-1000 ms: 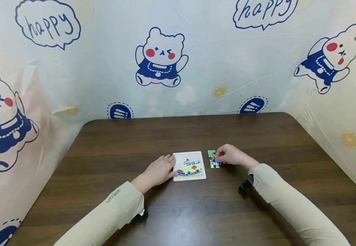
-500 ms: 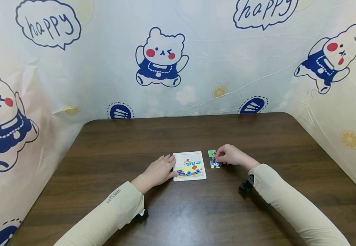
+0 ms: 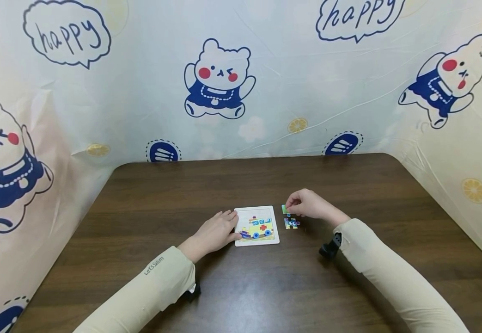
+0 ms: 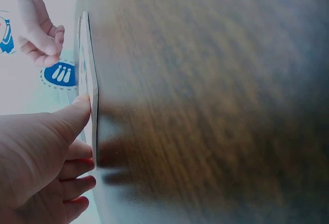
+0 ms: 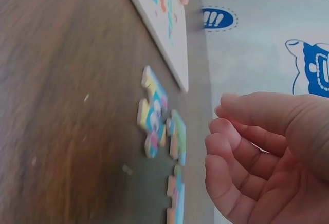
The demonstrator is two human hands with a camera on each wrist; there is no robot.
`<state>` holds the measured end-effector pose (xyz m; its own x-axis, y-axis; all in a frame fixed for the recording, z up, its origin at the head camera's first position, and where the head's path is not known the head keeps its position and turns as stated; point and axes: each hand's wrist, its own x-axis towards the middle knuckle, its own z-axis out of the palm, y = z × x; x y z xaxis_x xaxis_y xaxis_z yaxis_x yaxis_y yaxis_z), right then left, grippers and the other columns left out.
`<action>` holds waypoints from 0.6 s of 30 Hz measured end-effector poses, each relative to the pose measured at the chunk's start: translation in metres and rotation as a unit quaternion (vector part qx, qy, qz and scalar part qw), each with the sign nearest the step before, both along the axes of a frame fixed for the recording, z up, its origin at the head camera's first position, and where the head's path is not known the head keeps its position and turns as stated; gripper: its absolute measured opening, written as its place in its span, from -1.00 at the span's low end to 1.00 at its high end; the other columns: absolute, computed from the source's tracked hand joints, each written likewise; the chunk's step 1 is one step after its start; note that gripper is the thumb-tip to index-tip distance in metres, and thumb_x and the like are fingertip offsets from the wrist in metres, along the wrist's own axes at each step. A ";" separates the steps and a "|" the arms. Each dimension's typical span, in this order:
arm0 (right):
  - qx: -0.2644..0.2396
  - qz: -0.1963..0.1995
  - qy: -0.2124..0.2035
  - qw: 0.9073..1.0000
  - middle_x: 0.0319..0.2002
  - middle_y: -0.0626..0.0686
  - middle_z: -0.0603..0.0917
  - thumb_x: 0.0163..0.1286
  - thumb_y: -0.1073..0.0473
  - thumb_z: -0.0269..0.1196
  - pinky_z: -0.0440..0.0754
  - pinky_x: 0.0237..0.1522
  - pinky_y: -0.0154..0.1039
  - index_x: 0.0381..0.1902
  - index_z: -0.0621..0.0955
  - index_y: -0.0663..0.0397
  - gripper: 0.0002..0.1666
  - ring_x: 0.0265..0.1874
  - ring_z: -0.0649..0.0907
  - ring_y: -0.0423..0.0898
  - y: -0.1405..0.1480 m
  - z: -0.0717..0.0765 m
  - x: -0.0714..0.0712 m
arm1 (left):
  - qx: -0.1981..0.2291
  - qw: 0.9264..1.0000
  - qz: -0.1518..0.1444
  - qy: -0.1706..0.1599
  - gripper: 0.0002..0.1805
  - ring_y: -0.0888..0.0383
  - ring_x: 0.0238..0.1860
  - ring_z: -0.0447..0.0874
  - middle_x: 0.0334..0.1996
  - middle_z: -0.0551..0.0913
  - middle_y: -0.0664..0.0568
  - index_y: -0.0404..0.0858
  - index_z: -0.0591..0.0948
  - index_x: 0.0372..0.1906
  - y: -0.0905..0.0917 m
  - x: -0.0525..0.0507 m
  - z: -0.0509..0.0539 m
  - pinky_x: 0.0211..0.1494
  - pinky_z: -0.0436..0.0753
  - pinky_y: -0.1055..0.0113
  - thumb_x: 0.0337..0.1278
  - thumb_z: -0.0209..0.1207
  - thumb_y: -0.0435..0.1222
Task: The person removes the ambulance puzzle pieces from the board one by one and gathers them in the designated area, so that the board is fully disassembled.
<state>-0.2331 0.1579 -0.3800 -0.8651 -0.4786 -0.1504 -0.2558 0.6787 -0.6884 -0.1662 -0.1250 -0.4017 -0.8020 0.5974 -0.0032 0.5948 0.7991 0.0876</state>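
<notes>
- Head view: the left hand (image 3: 215,232) lies flattened at the left edge of a white-rimmed puzzle tray (image 3: 255,244), fingers extended, touching without gripping; the tray lies flat on a dark wooden table (image 3: 241,291) and shows a yellow vehicle with a red cross; just right of the tray lie puzzle pieces (image 3: 291,224); the right hand (image 3: 312,203) is above them, partly covering a green piece (image 3: 284,209).
- Left wrist view: the tray appears nearly edge-on; the left thumb (image 4: 74,116) touches its rim; the right hand is well apart in the background, fingers bent.
- Right wrist view: the right hand's fingers are loosely bent, relaxed, gripping nothing visible; beside it, three pieces lie near the tray, the foremost yellow and blue; whether their edges touch cannot be told; behind stands a printed backdrop (image 5: 247,64).
</notes>
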 end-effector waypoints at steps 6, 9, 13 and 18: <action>-0.025 0.015 0.002 1.000 -0.49 0.08 0.61 0.23 0.29 0.24 0.54 -0.51 -0.22 -0.37 0.62 0.17 -0.96 -0.57 0.53 -0.05 -0.012 0.001 0.001 | -0.007 1.000 0.001 0.001 -0.38 -0.12 0.24 0.29 0.19 0.38 -0.26 -0.47 0.45 0.14 0.000 0.000 0.000 0.27 0.23 0.08 0.18 0.13 -0.03; -0.028 0.018 -0.005 0.999 -0.50 0.09 0.60 0.23 0.29 0.24 0.52 -0.52 -0.23 -0.35 0.61 0.17 -0.95 -0.59 0.52 -0.06 -0.020 0.002 0.002 | -0.009 1.000 0.004 -0.001 -0.37 -0.11 0.25 0.28 0.20 0.38 -0.25 -0.47 0.45 0.14 0.000 0.001 0.000 0.27 0.23 0.09 0.18 0.12 -0.03; -0.026 0.021 -0.013 0.999 -0.49 0.04 0.57 0.24 0.28 0.23 0.53 -0.50 -0.25 -0.28 0.61 0.22 -0.89 -0.59 0.51 -0.10 -0.029 0.003 0.004 | -0.011 1.000 0.009 -0.004 -0.36 -0.10 0.26 0.27 0.20 0.38 -0.24 -0.46 0.44 0.16 0.000 0.001 0.001 0.28 0.21 0.09 0.18 0.12 -0.02; -0.021 0.030 -0.017 0.999 -0.51 0.01 0.54 0.24 0.26 0.25 0.52 -0.51 -0.27 -0.22 0.59 0.23 -0.83 -0.60 0.49 -0.10 -0.040 0.002 0.006 | -0.012 1.000 0.014 -0.009 -0.35 -0.10 0.26 0.26 0.21 0.37 -0.23 -0.46 0.43 0.17 0.000 0.001 0.000 0.28 0.21 0.09 0.18 0.12 -0.01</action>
